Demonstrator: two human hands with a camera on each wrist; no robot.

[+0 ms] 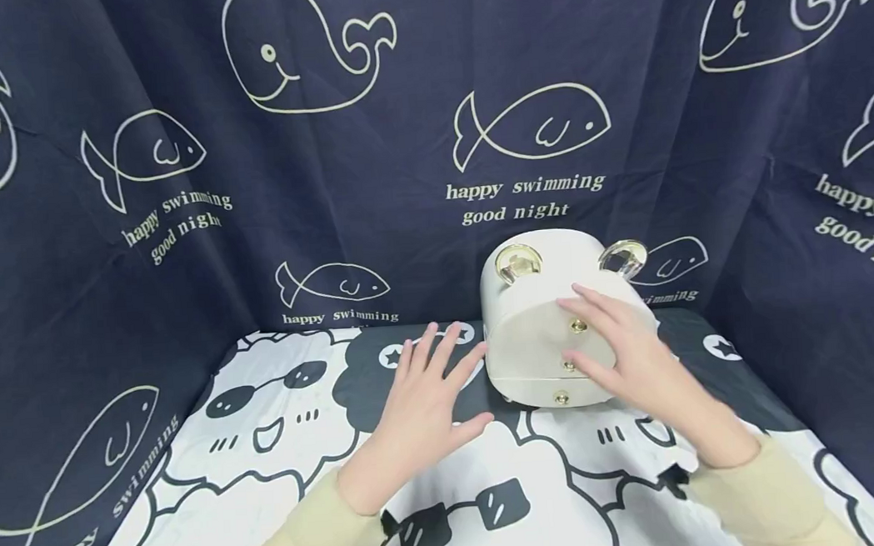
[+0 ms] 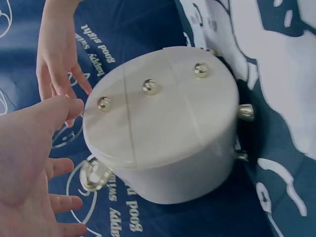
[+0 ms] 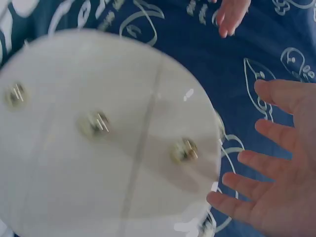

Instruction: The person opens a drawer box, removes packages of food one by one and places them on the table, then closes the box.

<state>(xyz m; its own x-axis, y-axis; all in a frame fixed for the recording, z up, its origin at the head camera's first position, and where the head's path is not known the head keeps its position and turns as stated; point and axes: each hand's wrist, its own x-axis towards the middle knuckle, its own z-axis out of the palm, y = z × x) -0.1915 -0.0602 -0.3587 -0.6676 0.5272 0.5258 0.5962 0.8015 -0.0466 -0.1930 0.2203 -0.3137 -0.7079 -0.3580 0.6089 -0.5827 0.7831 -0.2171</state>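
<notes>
Grip is wide on both sides, nothing held: from my end I see the left hand [image 1: 421,403] with fingers spread just left of the white box [image 1: 532,326], and the right hand [image 1: 633,361] fanned out by its front right side. Contact: can't confirm for either hand; on both wrist feeds the fingers sit at or just off the box outline. Box is right of centre, toward the back of the table [image 1: 264,517], looks upright, front facing me. Front has two seams and three panels, one gold knob [image 2: 150,87] on each; gold ears [image 1: 519,263] up top, gold feet [image 2: 246,112] below. Progress as I read it: box is standing, all three panels look flush, none pulled out; no hold made at this moment. So I'd count any grasp or panel pull as not in progress; whether the handling is finished, I can't tell from these feeds. Edges: navy curtain [image 1: 401,183] is close behind the box, so I'd budget little travel backward. Right side has a narrower strip of table before the side curtain. Most room is left and toward me, with only the hands and sleeves [image 1: 309,523] in it. Rounded shell may be slick, my guess; I'd want both palms square on it.
</notes>
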